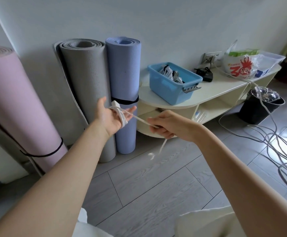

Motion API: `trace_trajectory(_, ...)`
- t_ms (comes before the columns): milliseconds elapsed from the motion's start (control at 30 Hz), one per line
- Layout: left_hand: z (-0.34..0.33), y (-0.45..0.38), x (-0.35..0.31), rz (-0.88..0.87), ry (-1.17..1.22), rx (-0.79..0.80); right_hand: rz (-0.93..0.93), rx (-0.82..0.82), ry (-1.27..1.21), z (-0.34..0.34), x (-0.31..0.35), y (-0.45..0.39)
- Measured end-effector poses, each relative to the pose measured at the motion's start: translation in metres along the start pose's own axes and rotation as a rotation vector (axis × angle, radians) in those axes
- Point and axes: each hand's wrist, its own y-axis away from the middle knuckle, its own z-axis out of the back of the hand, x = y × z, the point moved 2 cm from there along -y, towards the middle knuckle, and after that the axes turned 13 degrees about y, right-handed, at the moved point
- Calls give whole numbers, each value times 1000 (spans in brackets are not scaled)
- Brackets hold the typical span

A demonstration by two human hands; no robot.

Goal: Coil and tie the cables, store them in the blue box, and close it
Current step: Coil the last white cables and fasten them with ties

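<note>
Right now I'm coiling: my left hand [112, 115], mid-frame, is held flat with fingers straight, and a white cable [122, 115] is looped several turns around those fingers, its plug end sitting just above them. My right hand [163, 124], just to the right, pinches the free run of that cable in curled fingers; a short blurred tail hangs below the fist. Next, I reckon, comes winding the remainder on and tying it off, which calls for keeping the strand taut so the loops don't slip.

One blue box [173, 82] stands open on the cream shelf [216, 93], right of centre, with coiled cables already inside; I can't see its lid. Three rolled mats [84, 93] lean on the wall at left. Loose grey cable [276, 144] sprawls on the floor at right, strands uncountable.
</note>
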Motion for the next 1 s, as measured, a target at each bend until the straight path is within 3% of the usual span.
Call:
trace_trajectory(167,-21,5,2,-74,68,162,-80,119,176,-11,-6,-5)
trace_trajectory(233,-32,10,7,-1,20,237,-113,160,205,-14,-8,-6)
trace_trajectory(367,-45,28,18,249,-212,374,-236,193,497,-17,-18,-8)
trace_trajectory(567,-24,46,28,682,-810,513,-223,-50,645,1,-30,-15)
trace_trajectory(733,1,45,32,847,-1211,257,-106,-313,536,15,-11,-16)
trace_trajectory(767,7,42,31,796,-1250,188,-89,-357,503,17,-6,-15)
trace_trajectory(833,14,32,26,532,-1223,35,-57,-434,408,20,3,-13)
trace_trajectory(900,16,17,16,235,-971,-85,-9,-449,293,19,10,-9)
trace_trajectory(1000,15,3,-2,-5,-535,-131,54,-311,117,14,17,-3)
